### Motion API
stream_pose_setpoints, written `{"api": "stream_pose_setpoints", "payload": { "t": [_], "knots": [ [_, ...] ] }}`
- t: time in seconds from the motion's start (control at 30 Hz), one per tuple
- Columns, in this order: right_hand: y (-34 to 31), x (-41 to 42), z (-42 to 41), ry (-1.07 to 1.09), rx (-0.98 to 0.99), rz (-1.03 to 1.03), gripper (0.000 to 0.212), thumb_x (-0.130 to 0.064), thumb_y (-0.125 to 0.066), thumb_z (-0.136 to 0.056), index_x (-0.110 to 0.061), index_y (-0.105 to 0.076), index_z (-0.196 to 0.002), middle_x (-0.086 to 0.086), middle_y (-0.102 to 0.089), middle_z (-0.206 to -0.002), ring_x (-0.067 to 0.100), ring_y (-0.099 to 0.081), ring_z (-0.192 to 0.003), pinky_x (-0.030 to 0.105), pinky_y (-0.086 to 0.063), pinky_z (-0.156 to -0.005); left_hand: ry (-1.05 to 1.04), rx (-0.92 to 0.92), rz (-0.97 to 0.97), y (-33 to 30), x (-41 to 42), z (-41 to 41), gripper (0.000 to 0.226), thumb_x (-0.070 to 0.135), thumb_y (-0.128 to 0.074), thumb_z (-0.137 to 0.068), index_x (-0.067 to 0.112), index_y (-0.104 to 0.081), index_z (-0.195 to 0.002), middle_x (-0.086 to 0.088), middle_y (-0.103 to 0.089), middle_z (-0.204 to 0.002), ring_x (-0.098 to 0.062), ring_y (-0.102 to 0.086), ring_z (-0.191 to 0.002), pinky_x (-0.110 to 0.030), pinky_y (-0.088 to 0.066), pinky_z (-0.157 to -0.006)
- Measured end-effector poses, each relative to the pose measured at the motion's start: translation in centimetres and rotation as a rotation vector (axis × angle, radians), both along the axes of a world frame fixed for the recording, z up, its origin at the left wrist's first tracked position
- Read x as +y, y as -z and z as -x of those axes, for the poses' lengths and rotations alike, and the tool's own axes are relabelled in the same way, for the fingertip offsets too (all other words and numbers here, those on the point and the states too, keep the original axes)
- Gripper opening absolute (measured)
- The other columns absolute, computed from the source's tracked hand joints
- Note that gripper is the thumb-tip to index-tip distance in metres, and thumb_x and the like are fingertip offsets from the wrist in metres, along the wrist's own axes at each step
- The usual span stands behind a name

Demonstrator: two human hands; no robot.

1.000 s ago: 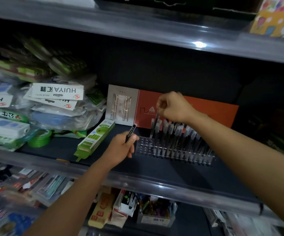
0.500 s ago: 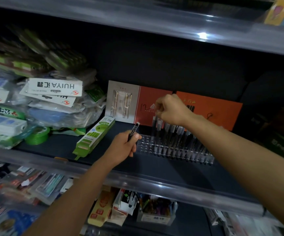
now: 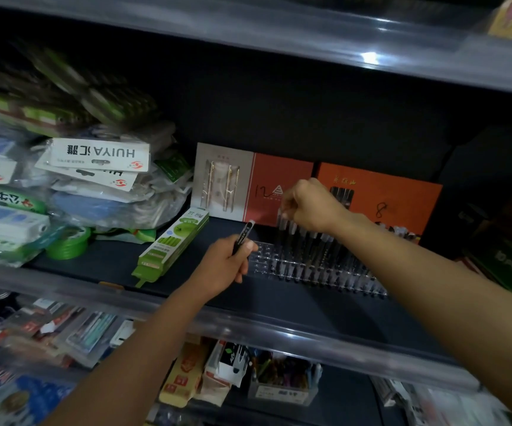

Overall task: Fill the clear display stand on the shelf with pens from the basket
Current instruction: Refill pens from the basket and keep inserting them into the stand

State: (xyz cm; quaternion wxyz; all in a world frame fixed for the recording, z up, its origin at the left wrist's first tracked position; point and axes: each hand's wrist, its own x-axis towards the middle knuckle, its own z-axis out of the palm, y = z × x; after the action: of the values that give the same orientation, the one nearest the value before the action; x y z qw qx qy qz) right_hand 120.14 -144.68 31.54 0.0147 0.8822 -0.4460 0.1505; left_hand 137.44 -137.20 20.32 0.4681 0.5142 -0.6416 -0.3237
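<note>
A person's left hand (image 3: pixel 227 265) grips a black pen (image 3: pixel 242 236) just beside the clear display stand (image 3: pixel 279 262) on the dark shelf (image 3: pixel 325 305), while the right hand (image 3: pixel 310 204) pinches the top of another pen (image 3: pixel 280 232) standing at the stand's back-left. Rows of pens (image 3: pixel 328 253) fill its right side; orange boxes (image 3: pixel 380 198) stand behind.

Two hands, left hand (image 3: pixel 224 269) and right hand (image 3: pixel 311 204); one black pen (image 3: pixel 244 236); one clear display stand (image 3: pixel 316 269); one green tape roll (image 3: pixel 68 242); two orange boxes, one (image 3: pixel 274 186) beside the other (image 3: pixel 399 195).
</note>
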Motion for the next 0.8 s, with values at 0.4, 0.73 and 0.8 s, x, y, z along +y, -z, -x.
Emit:
{"api": "stream_pose_setpoints", "payload": {
  "t": [0.4, 0.73, 0.8],
  "knots": [
    [-1.1, 3.4, -0.2, -0.256, -0.085, -0.133, 0.024, -0.012, -0.072, -0.084, -0.012, -0.072, -0.108, -0.011, -0.063, -0.093, -0.007, -0.055, -0.08, 0.002, -0.04, -0.071, 0.059, 0.033, 0.011, -0.9, 0.7, 1.3, 0.021, 0.023, -0.042, -0.1, 0.018, -0.061, -0.095, 0.0, -0.056, -0.059, -0.01, -0.052, -0.046, -0.013, -0.039, -0.047],
    [-2.5, 5.5, 0.4, -0.299, -0.187, -0.252, 0.008, -0.012, -0.073, -0.083, -0.011, -0.073, -0.091, 0.001, -0.07, -0.086, -0.003, -0.056, -0.069, 0.013, -0.046, -0.064, 0.161, 0.082, -0.002, -2.1, 1.8, 2.2, 0.019, 0.021, -0.044, -0.1, 0.017, -0.062, -0.097, -0.002, -0.056, -0.062, -0.015, -0.054, -0.054, -0.022, -0.044, -0.051],
    [-2.8, 5.7, 0.5, -0.301, -0.177, -0.227, 0.004, -0.011, -0.072, -0.084, -0.011, -0.072, -0.088, 0.003, -0.071, -0.083, 0.003, -0.059, -0.068, 0.017, -0.048, -0.063, 0.164, 0.073, 0.005, -2.3, 1.8, 2.2, 0.019, 0.021, -0.043, -0.1, 0.017, -0.062, -0.098, -0.002, -0.057, -0.064, -0.015, -0.055, -0.054, -0.021, -0.044, -0.051]
  ]
}}
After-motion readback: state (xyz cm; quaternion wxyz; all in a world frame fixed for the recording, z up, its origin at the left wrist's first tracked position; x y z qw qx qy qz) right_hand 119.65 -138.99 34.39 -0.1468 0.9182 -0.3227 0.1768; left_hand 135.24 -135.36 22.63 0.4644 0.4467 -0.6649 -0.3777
